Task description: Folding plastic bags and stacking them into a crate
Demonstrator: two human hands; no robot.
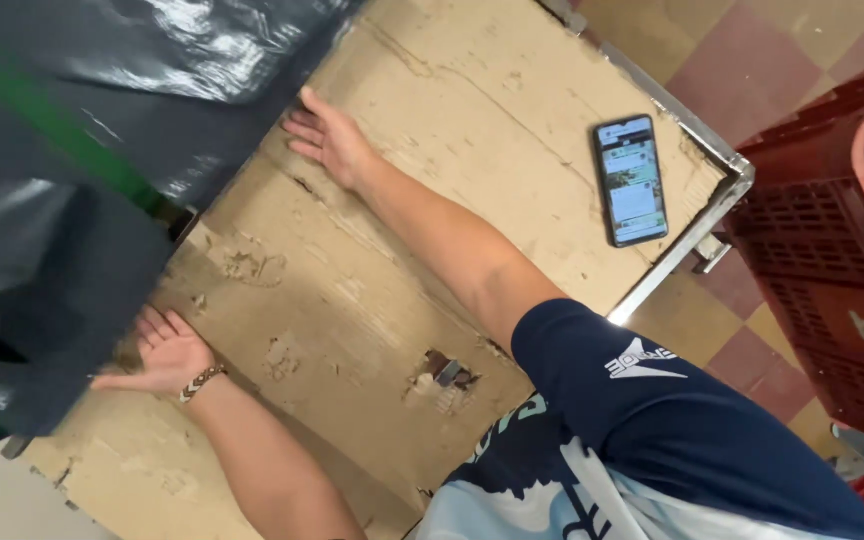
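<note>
Black plastic bag lies bulky at the far edge of a worn cardboard-covered table. Left hand and right hand both press flat against it, fingers released. 1 phone lies apart.

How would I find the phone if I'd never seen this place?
Look at the big worn cardboard sheet covering the metal-edged table. Follow it to the corner nearest the dark red plastic crate, away from both hands and the black plastic bag. The flat black rectangular phone lies there alone, and its glowing lit screen is the only bright, smooth thing on the torn brown surface.
</note>
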